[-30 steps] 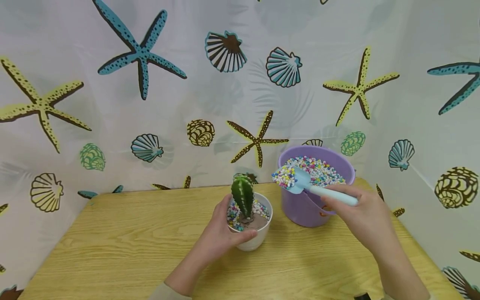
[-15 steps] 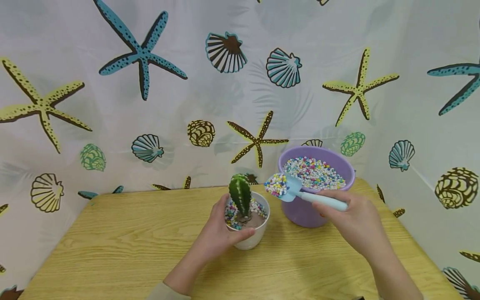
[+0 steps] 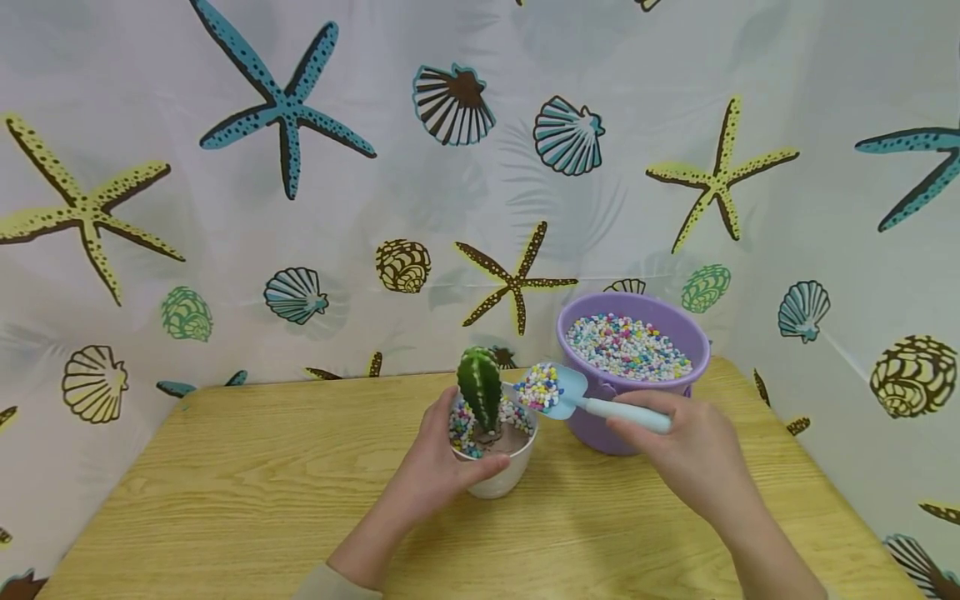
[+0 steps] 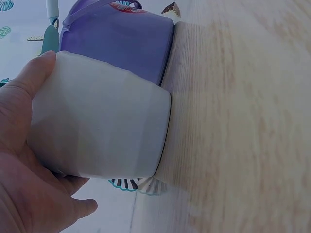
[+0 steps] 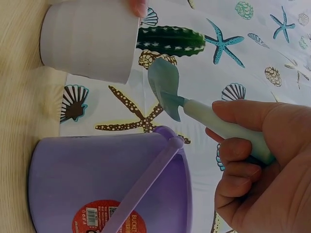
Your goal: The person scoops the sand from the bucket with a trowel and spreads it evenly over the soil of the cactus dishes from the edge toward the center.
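My left hand grips a white flower pot around its near left side, thumb along the front rim. In the pot a green cactus stands in brown soil, with multicoloured pebbles covering part of the surface. My right hand holds a light blue toy shovel by its handle, fingers curled round it. Small coloured pebbles lie heaped on the blade, which is over the pot's right rim; whether it touches the rim, I cannot tell.
A purple bucket filled with the same pebbles stands behind and right of the pot, its handle folded down. Both stand on a wooden table. A curtain printed with starfish and shells hangs along the back and right side.
My right hand has carried the loaded shovel left and slightly down, from over the bucket's front rim to the pot's right edge. The left hand and pot have shifted slightly left.
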### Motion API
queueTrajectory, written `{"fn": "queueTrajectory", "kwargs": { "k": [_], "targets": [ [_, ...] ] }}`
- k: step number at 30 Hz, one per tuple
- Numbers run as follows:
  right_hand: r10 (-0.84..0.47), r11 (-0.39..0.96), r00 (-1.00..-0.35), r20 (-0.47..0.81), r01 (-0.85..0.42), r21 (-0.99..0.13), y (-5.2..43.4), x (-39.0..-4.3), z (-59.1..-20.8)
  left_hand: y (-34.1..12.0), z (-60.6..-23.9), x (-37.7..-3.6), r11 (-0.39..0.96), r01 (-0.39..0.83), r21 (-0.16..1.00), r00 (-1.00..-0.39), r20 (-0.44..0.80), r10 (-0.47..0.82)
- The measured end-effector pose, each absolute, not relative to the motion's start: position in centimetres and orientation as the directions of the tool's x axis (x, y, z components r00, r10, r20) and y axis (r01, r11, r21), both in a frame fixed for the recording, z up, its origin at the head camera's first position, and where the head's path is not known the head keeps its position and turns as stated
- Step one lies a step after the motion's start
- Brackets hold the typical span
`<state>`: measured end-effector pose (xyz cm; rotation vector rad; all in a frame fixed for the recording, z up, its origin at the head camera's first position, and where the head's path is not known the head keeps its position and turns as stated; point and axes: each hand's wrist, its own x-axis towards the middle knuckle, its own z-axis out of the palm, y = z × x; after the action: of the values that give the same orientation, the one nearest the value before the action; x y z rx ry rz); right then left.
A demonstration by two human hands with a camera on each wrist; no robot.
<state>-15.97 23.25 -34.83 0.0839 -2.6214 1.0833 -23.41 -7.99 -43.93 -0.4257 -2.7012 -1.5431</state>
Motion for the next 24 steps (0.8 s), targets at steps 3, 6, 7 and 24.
{"fn": "queueTrajectory", "kwargs": {
  "k": [3, 6, 7, 24],
  "targets": [
    [0.055, 0.728, -0.952, 0.300, -0.167, -0.665, 22.9, -16.0, -35.0, -7.9, -44.0, -23.4, 0.488, 0.225, 0.843, -0.965, 0.124, 0.230],
    [0.045, 0.740, -0.951, 0.305, -0.173, -0.650, 22.6, -16.0, -35.3, -7.9, -44.0, -23.4, 0.489, 0.226, 0.843, -0.965, 0.126, 0.229],
    [0.042, 0.740, -0.952, 0.304, -0.174, -0.649, 22.5, -16.1, -35.3, -7.9, -44.1, -23.4, 0.488, 0.231, 0.842, -0.964, 0.132, 0.230],
    [-0.042, 0.809, -0.916, 0.399, -0.265, -0.524, 21.4, -16.3, -36.1, -8.0, -44.1, -23.5, 0.483, 0.226, 0.846, -0.965, 0.127, 0.230]
  ]
}}
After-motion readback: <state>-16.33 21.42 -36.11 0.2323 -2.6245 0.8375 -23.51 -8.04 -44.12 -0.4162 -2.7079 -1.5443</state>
